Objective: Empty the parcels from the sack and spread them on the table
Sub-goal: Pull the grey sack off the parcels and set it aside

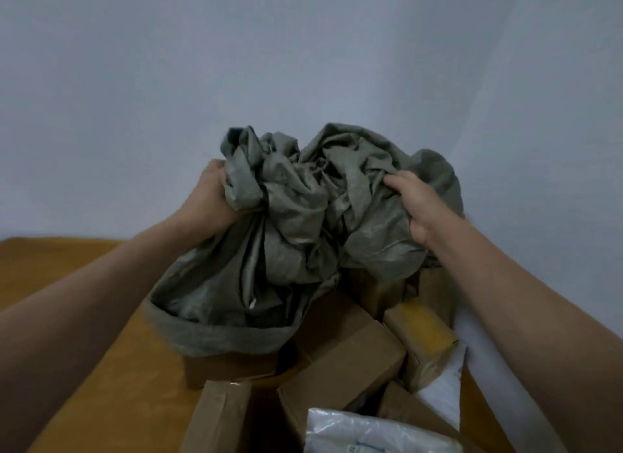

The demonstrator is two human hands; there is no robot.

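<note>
Both hands — left hand (210,196) and right hand (413,205) — each with a closed grip on bunched cloth, hold the grey sack (290,243) mouth-down, its long axis near vertical, directly above the parcels (340,361) heaped on the counter (111,368).

Left of the sack (269,250), the orange table (84,334) lay bare — open room for a hand. Below and right of the sack, cardboard boxes (344,368) crowded together, touching, with a white plastic parcel (371,432) nearest the camera — little gap between them. The sack's rolled mouth draped over one box (229,368). Above the sack, only a plain grey wall (303,48) stood behind.
</note>
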